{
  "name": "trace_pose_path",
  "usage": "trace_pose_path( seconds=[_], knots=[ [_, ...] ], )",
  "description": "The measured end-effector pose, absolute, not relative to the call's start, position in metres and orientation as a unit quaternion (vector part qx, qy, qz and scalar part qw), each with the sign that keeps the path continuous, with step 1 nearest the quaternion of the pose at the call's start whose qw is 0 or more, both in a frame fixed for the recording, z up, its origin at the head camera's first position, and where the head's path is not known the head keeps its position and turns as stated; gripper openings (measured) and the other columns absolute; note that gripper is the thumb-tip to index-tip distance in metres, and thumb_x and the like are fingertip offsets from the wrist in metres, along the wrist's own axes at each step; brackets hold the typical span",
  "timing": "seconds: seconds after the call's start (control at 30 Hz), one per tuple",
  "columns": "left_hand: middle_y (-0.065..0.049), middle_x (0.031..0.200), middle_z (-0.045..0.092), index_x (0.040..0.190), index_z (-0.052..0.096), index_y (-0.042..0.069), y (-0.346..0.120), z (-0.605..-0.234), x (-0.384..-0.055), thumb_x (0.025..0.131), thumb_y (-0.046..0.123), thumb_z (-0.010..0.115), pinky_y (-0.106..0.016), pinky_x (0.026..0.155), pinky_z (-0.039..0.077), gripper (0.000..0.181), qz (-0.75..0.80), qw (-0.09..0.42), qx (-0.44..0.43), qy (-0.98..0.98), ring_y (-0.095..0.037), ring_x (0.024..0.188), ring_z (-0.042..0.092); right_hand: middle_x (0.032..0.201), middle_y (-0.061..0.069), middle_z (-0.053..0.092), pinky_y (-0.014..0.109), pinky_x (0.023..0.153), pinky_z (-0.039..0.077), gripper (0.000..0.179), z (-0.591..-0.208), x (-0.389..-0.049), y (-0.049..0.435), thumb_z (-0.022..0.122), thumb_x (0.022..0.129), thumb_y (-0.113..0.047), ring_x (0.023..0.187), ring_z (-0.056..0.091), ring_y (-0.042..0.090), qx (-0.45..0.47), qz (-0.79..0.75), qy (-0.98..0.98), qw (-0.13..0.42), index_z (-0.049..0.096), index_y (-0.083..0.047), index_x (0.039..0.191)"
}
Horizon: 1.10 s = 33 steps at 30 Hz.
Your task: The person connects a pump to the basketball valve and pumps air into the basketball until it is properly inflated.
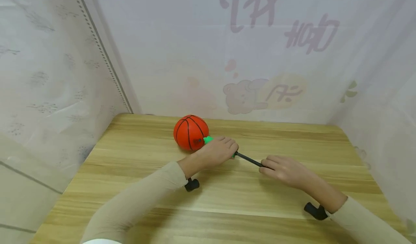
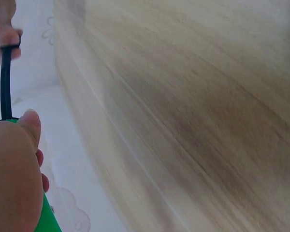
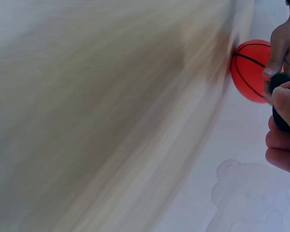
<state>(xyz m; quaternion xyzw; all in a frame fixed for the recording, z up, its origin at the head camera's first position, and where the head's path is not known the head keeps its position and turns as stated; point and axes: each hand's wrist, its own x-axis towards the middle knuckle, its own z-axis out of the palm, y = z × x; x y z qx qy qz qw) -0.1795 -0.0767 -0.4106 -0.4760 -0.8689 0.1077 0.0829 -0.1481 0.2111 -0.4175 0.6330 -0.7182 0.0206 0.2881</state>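
A red-orange toy basketball [image 1: 190,132] with black lines sits toward the back of the table. Against its right side is the green tip of a hand pump [image 1: 208,139]. My left hand [image 1: 219,152] grips the pump's green barrel, hiding most of it. From the barrel a black rod [image 1: 248,159] extends toward my right hand [image 1: 286,170]. In the right wrist view, the right thumb and fingers are curled round the black handle [image 3: 282,118]. The left wrist view shows the rod [image 2: 6,87] drawn out between both hands.
The wood-grain table [image 1: 227,200] is bordered behind and at the sides by pale printed curtains [image 1: 175,56]. A black camera mount [image 1: 191,184] hangs below the left wrist, and another mount [image 1: 315,211] below the right.
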Motion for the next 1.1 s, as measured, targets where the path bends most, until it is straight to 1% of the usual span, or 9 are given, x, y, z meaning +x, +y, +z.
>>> trace_pose_path(
  seconds=[0.17,0.27,0.4,0.5,0.6,0.73,0.83,0.97,1.1],
  knots=[
    [0.002,0.108,0.058,0.119,0.055,0.010,-0.073,-0.412,-0.180,0.106,0.037,0.053,-0.025,0.086,0.043,0.030,0.116,0.090,-0.477,-0.867,-0.013,0.100,0.054,0.094,0.006,0.066,0.027,0.067,0.053,0.046,-0.413,-0.159,0.192,0.023,0.113,-0.009,0.079,0.059,0.017,0.639,0.007,-0.717,0.279,0.067,-0.006,0.100],
    [0.001,0.107,0.058,0.119,0.055,0.010,-0.073,-0.411,-0.180,0.107,0.037,0.051,-0.025,0.084,0.042,0.029,0.112,0.089,-0.477,-0.867,-0.014,0.099,0.053,0.094,0.005,0.065,0.025,0.067,0.052,0.048,-0.412,-0.166,0.180,0.020,0.113,-0.008,0.078,0.059,0.017,0.641,-0.001,-0.715,0.280,0.067,-0.005,0.100],
    [0.000,0.111,0.059,0.121,0.056,0.009,-0.072,-0.410,-0.179,0.109,0.037,0.047,-0.025,0.087,0.043,0.031,0.104,0.085,-0.478,-0.868,-0.014,0.102,0.055,0.093,0.004,0.065,0.022,0.067,0.051,0.050,-0.412,-0.174,0.168,0.018,0.113,-0.007,0.077,0.059,0.015,0.642,-0.008,-0.711,0.288,0.067,-0.006,0.100],
    [0.000,0.114,0.060,0.122,0.056,0.009,-0.072,-0.409,-0.179,0.108,0.037,0.047,-0.026,0.091,0.045,0.032,0.096,0.083,-0.483,-0.866,-0.014,0.105,0.055,0.092,0.004,0.066,0.021,0.066,0.051,0.051,-0.412,-0.175,0.166,0.018,0.113,-0.007,0.076,0.059,0.014,0.641,-0.010,-0.708,0.296,0.068,-0.006,0.099],
    [0.000,0.113,0.060,0.120,0.056,0.010,-0.073,-0.409,-0.181,0.108,0.035,0.050,-0.026,0.092,0.045,0.029,0.078,0.076,-0.487,-0.867,-0.014,0.105,0.055,0.093,0.005,0.067,0.022,0.064,0.051,0.049,-0.413,-0.172,0.171,0.021,0.113,-0.007,0.074,0.059,0.015,0.642,-0.003,-0.704,0.303,0.068,-0.006,0.099],
    [0.002,0.110,0.059,0.117,0.054,0.011,-0.076,-0.408,-0.182,0.108,0.034,0.051,-0.025,0.092,0.045,0.025,0.064,0.063,-0.484,-0.871,-0.012,0.103,0.055,0.093,0.006,0.068,0.025,0.063,0.052,0.041,-0.412,-0.164,0.186,0.029,0.112,-0.006,0.074,0.060,0.016,0.646,0.021,-0.697,0.312,0.068,-0.006,0.098],
    [0.001,0.111,0.059,0.118,0.054,0.011,-0.079,-0.407,-0.182,0.108,0.033,0.051,-0.026,0.096,0.045,0.025,0.067,0.061,-0.487,-0.869,-0.013,0.106,0.055,0.093,0.007,0.068,0.027,0.064,0.054,0.039,-0.412,-0.155,0.203,0.032,0.112,-0.007,0.075,0.062,0.018,0.648,0.026,-0.694,0.313,0.069,-0.005,0.099],
    [0.001,0.111,0.059,0.118,0.055,0.010,-0.081,-0.407,-0.183,0.108,0.031,0.052,-0.027,0.098,0.045,0.024,0.074,0.064,-0.493,-0.864,-0.014,0.108,0.056,0.095,0.007,0.070,0.030,0.068,0.056,0.040,-0.414,-0.145,0.222,0.032,0.112,-0.007,0.080,0.065,0.019,0.643,0.005,-0.703,0.305,0.070,-0.006,0.100],
    [0.001,0.108,0.059,0.117,0.054,0.009,-0.082,-0.408,-0.184,0.108,0.031,0.052,-0.025,0.097,0.045,0.023,0.077,0.071,-0.498,-0.861,-0.014,0.105,0.055,0.097,0.008,0.071,0.031,0.072,0.058,0.042,-0.415,-0.141,0.231,0.029,0.112,-0.006,0.084,0.067,0.020,0.637,-0.009,-0.711,0.298,0.070,-0.006,0.103]
  ],
)
